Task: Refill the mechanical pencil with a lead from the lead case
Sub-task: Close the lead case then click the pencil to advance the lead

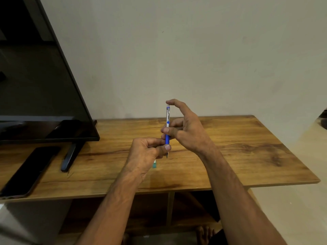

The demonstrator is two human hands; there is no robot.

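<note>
A blue and silver mechanical pencil [167, 121] stands upright above the wooden table [230, 156], tip pointing down. My right hand [185, 128] grips its blue lower barrel with thumb and fingers, and the index finger rests on the top cap. My left hand [146, 152] pinches the pencil near its tip. A small teal lead case [154, 163] shows just below my left hand, mostly hidden by it; whether the hand holds it or it lies on the table is unclear.
A dark flat screen [40, 89] on a black stand [69, 156] fills the left side. A black phone [30, 172] lies at the table's front left. The table's right edge and a plain wall lie beyond.
</note>
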